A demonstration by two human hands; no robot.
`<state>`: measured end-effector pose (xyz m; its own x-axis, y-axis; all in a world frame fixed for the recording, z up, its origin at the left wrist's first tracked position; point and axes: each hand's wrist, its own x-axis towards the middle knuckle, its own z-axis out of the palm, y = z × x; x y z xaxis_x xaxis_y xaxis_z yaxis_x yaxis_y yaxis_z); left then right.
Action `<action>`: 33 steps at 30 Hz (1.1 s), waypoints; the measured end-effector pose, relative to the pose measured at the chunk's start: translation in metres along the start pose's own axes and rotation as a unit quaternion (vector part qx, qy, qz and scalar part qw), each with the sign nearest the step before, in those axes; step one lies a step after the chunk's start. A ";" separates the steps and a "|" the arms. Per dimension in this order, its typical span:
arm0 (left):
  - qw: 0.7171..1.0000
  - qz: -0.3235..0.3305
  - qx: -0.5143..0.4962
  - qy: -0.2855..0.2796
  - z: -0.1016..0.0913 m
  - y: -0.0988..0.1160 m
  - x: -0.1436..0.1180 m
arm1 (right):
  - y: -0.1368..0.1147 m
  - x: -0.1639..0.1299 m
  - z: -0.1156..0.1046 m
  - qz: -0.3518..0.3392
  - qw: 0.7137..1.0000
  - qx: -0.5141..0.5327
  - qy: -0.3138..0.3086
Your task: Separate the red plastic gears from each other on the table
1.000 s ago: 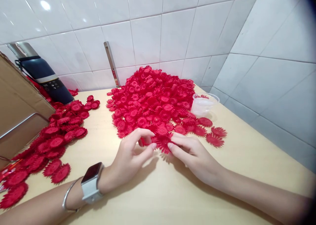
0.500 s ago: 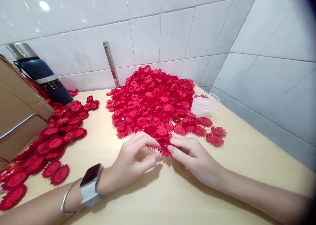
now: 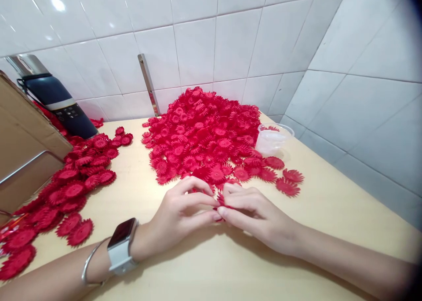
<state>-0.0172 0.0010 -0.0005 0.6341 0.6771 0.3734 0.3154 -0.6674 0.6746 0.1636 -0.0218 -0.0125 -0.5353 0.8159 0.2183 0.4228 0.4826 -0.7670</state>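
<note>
Cardboard, the flap of a brown box [image 3: 23, 133], fills the far left edge, and a dark blue flask [image 3: 56, 100] leans against the tiled wall behind it. Next to the right, a loose spread of red flower pieces [image 3: 69, 186] trails down the pale wooden table [image 3: 204, 266] toward the near left corner. The left hand [image 3: 178, 217], with a smartwatch [image 3: 121, 244] and a thin bangle [image 3: 90, 261] on the wrist, lies just left of centre; its fingers are curled inward, and thumb and forefinger pinch toward a single red flower piece [image 3: 220, 200] that shows only as a sliver between the two hands. Behind it, the big heap of red flower pieces [image 3: 204, 138] rises toward the wall, with a metal strip [image 3: 149, 83] standing upright at its left rear. The right hand [image 3: 255, 213] meets the left from the other side, fingers likewise bent in and tips closed on the same piece. So the held piece sits at the meeting point of both sets of fingertips, just in front of the heap's near edge, about equally close to either hand; being a round disc mostly hidden by fingers, it shows no clear long axis. Farther right, a few stray flower pieces [image 3: 288, 184] lie flat on the table, and a clear plastic cup [image 3: 273, 138] sits beside the heap, near the corner of the tiled walls.
</note>
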 end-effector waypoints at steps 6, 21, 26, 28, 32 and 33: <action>1.000 0.003 -0.007 0.002 0.000 0.001 0.001 | -0.003 -0.001 -0.001 -0.010 0.999 0.025 -0.034; 0.994 -0.062 0.057 0.070 0.005 0.005 0.002 | -0.003 -0.003 0.003 0.062 0.991 0.019 0.119; 0.995 -0.058 0.055 0.059 0.006 0.006 0.000 | -0.002 -0.003 0.004 0.102 0.983 0.055 0.140; 0.995 -0.056 0.055 0.054 0.006 0.006 -0.001 | -0.002 -0.004 0.003 0.115 0.980 0.073 0.147; 0.996 -0.055 0.052 0.051 0.007 0.007 -0.001 | -0.001 -0.005 0.002 0.127 0.974 0.095 0.164; 0.996 -0.056 0.050 0.050 0.006 0.008 -0.001 | -0.001 -0.005 0.002 0.130 0.972 0.099 0.170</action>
<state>-0.0110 -0.0067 0.0001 0.5199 0.7728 0.3641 0.4520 -0.6105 0.6504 0.1648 -0.0269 -0.0142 -0.1434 0.9762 0.1627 0.3451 0.2034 -0.9163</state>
